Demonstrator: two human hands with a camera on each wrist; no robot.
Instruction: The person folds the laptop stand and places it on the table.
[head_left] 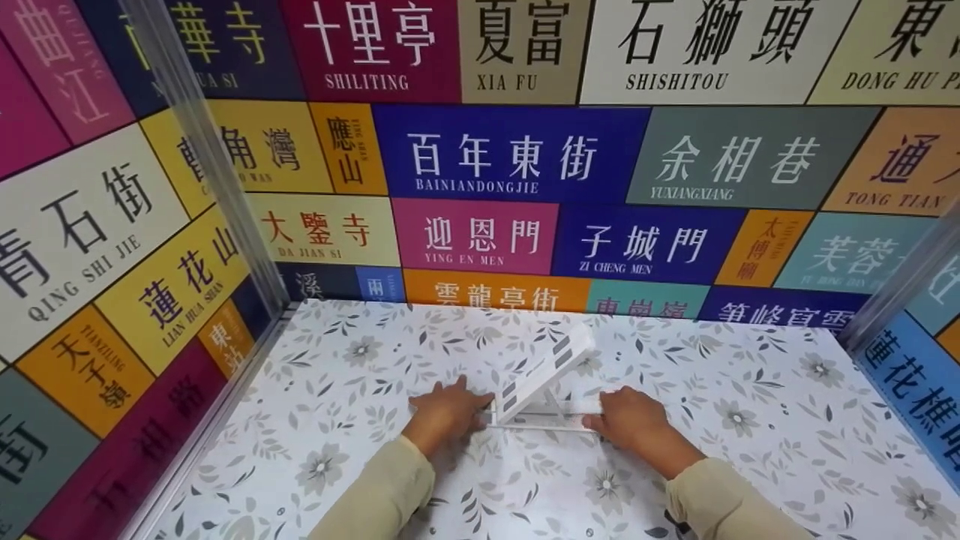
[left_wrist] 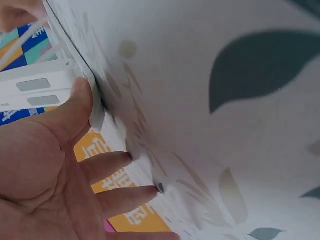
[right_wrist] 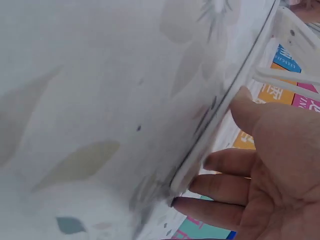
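A white folding stand (head_left: pixel 544 375) sits on the patterned tabletop, its panel tilted up to the right with grey pads along its face. A strut props the panel above a thin flat base (right_wrist: pixel 200 145). My left hand (head_left: pixel 448 412) holds the base's left end near the panel's low edge. The thumb lies on that end in the left wrist view, and the other fingers spread onto the tabletop. Around the right end of the base, my right hand (head_left: pixel 634 421) has its thumb at the near edge and fingers at the far edge.
The tabletop (head_left: pixel 360 405) carries a grey leaf and flower print. Behind it and at the sides rise walls covered in colourful name signs (head_left: pixel 510 154). A clear upright strip (head_left: pixel 217 157) runs up the left corner.
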